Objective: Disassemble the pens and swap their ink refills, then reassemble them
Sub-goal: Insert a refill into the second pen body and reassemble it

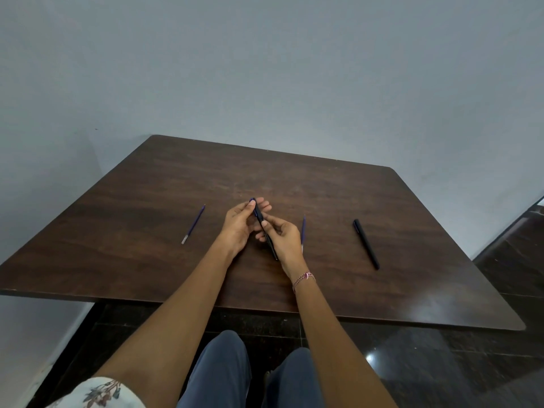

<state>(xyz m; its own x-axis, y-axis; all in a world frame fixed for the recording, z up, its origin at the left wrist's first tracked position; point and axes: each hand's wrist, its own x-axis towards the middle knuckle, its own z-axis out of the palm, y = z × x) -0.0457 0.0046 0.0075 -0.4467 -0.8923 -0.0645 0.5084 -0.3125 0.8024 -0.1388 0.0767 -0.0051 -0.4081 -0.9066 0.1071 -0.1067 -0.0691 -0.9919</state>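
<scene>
A dark pen (258,213) is held over the middle of the brown wooden table (153,184) by both hands. Its far end, where a little blue is seen, is gripped by the left hand (239,225), with the thumb laid on top and the fingers curled behind it. The nearer part is pinched by the right hand (284,238), with the thumb on the barrel and the fingers curled under it. The lower end of the pen points toward the near edge of the table. Whether the pen touches the surface cannot be told.

Two thin purple refills are laid on the table. The left refill (193,224) lies toward the left edge, well apart from the hands, with its pale end turned to the near edge. The right refill (303,228) lies just beside the right hand and is partly hidden by it. A second black pen (366,243) lies slanted further toward the right edge, apart from that refill. A thread bracelet (304,278) is worn on the right wrist.
</scene>
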